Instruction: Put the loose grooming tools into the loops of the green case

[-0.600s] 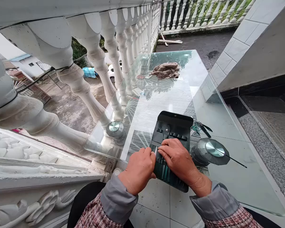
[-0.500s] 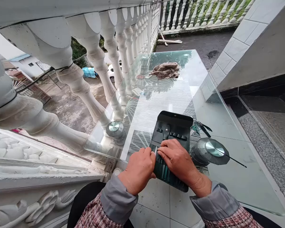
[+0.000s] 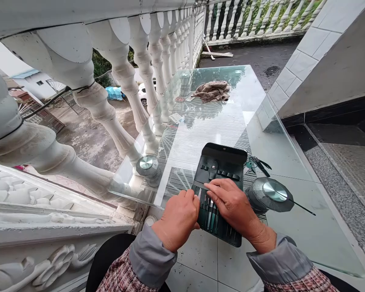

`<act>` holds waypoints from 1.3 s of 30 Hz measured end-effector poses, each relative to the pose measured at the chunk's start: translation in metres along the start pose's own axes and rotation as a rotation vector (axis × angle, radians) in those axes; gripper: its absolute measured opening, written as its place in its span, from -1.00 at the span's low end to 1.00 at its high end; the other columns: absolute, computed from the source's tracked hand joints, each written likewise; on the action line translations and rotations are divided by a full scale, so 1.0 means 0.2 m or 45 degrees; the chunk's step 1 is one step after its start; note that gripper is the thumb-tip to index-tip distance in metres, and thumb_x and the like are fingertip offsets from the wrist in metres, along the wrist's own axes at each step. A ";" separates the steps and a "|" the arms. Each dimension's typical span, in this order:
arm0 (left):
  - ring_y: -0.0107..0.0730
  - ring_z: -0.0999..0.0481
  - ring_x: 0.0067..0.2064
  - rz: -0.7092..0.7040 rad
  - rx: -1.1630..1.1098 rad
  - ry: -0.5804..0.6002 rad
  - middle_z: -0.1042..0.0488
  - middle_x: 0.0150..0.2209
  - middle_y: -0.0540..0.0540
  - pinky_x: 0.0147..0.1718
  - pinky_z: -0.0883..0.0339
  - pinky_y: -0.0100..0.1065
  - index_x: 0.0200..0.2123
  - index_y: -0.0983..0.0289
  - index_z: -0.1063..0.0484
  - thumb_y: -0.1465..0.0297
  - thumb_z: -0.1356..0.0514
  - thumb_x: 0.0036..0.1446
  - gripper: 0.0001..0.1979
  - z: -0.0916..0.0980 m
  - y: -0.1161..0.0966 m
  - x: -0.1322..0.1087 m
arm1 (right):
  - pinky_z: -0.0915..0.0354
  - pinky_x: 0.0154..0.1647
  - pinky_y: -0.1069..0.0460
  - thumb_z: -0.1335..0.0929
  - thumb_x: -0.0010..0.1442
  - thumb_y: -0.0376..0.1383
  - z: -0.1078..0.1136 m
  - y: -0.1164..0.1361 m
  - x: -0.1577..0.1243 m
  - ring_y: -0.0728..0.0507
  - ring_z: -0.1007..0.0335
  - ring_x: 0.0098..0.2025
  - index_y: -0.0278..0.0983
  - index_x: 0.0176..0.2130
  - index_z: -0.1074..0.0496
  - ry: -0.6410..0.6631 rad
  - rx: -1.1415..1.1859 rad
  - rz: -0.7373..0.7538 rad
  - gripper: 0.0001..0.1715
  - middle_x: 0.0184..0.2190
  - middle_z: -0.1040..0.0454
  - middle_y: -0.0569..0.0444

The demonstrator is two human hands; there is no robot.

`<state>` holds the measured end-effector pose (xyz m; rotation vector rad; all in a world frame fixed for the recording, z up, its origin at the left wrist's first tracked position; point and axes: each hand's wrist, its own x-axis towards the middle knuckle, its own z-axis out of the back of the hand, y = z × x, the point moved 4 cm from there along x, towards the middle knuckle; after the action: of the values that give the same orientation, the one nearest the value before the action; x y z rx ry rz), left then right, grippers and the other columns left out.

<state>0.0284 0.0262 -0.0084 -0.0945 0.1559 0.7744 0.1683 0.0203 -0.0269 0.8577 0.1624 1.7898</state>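
An open dark-green fabric tool roll (image 3: 220, 178) is laid flat on the clear glass tabletop (image 3: 200, 121), at six o'clock. Its near edge is pressed by the half-curled left hand (image 3: 178, 217); its slim metal tools (image 3: 209, 213), all pocketed, are touched by the flat, empty right hand (image 3: 232, 205).

- Soft, even daylight fills the scene; shadows are faint and diffuse.
- The glass tabletop (image 3: 261, 121) carries pale sky glare and mirrors the white balusters (image 3: 146, 69).
- The wide lens bows the balustrade strongly at the left edge and top.
- Focus is sharp throughout, with no motion blur on the left hand (image 3: 178, 219) or right hand (image 3: 235, 207).
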 end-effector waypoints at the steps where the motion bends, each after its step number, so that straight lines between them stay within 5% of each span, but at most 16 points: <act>1: -0.24 -0.35 -0.26 -0.004 0.002 -0.006 -0.31 -0.26 0.10 -0.42 -0.30 -0.28 -0.26 0.31 -0.26 0.27 -0.37 -0.15 -0.55 0.00 0.00 0.00 | -0.27 -0.08 -0.12 -0.19 0.24 -0.27 0.03 -0.02 0.00 -0.16 -0.32 -0.14 -0.22 -0.10 -0.44 -0.047 0.012 -0.035 -0.68 -0.22 -0.45 -0.03; 5: -0.27 -0.34 -0.28 -0.015 0.011 -0.013 -0.32 -0.26 0.10 -0.42 -0.30 -0.30 -0.27 0.30 -0.26 0.26 -0.36 -0.14 -0.57 -0.01 0.01 0.00 | -0.25 -0.05 -0.11 -0.22 0.20 -0.22 0.22 -0.14 -0.01 -0.17 -0.34 -0.13 -0.21 -0.10 -0.42 -0.286 -0.071 -0.269 -0.69 -0.18 -0.44 -0.03; 8: -0.26 -0.35 -0.27 -0.006 0.006 -0.004 -0.32 -0.25 0.09 -0.41 -0.30 -0.30 -0.24 0.30 -0.27 0.31 -0.38 -0.15 -0.56 -0.01 0.01 0.00 | -0.28 -0.23 -0.04 -0.25 0.15 -0.18 0.42 -0.30 -0.07 -0.12 -0.36 -0.32 -0.21 -0.18 -0.43 -0.434 -0.172 -0.589 -0.72 -0.24 -0.44 0.00; 13: -0.25 -0.35 -0.26 0.026 -0.005 0.007 -0.33 -0.25 0.08 -0.39 -0.30 -0.29 -0.25 0.28 -0.26 0.37 -0.36 -0.13 -0.61 -0.01 0.01 0.01 | -0.19 -0.37 -0.03 -0.26 0.04 -0.18 0.64 -0.56 -0.23 -0.15 -0.32 -0.35 -0.20 -0.44 -0.43 -0.285 -0.515 -0.893 -0.80 -0.38 -0.44 0.03; 19: -0.28 -0.36 -0.24 0.038 -0.023 0.012 -0.32 -0.24 0.07 -0.36 -0.29 -0.31 -0.26 0.25 -0.26 0.40 -0.34 -0.12 -0.64 -0.02 0.02 0.02 | -0.10 -0.43 0.02 -0.28 0.02 -0.21 0.57 -0.68 -0.31 -0.14 -0.28 -0.35 -0.18 -0.50 -0.42 0.169 -0.632 -0.892 -0.84 -0.45 -0.43 0.07; 39: -0.25 -0.37 -0.23 0.054 -0.002 0.040 -0.35 -0.21 0.10 -0.31 -0.33 -0.27 -0.23 0.28 -0.29 0.40 -0.34 -0.12 -0.63 -0.01 0.00 0.03 | -0.05 -0.40 0.02 -0.20 0.19 -0.31 0.45 -0.60 -0.29 -0.17 -0.24 -0.25 -0.24 -0.41 -0.32 0.372 -0.827 -0.792 -0.82 -0.37 -0.38 0.00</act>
<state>0.0321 0.0297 -0.0105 -0.1055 0.1876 0.8154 0.3251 -0.0080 -0.0483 0.0532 0.0210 1.2397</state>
